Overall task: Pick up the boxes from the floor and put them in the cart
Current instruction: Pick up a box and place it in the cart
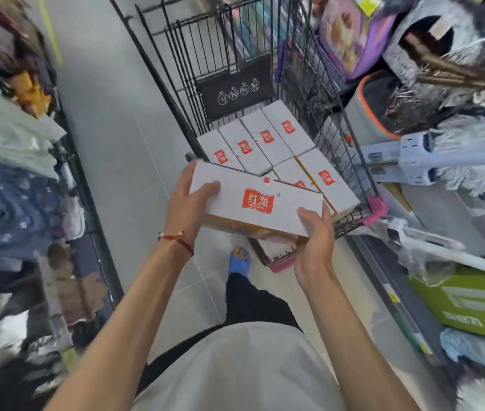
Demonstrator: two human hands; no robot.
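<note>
I hold a white box (253, 197) with a red logo level in front of me, above the near end of the black wire cart (350, 149). My left hand (187, 200) grips its left end, thumb on the top face. My right hand (315, 235) grips its right near corner from below, thumb on top. Several matching white boxes (267, 137) lie flat in the cart's basket, in a row at the back, with more (327, 176) at the near right. The held box hides part of the basket.
Clothes racks (13, 173) line the left of the narrow aisle. Shelves with mops (457, 155), a grey bucket (365, 111) and a green carton (478, 304) stand at the right. A pink-edged crate (276, 256) sits under the cart. My blue sandal (239, 259) is on the grey tile floor.
</note>
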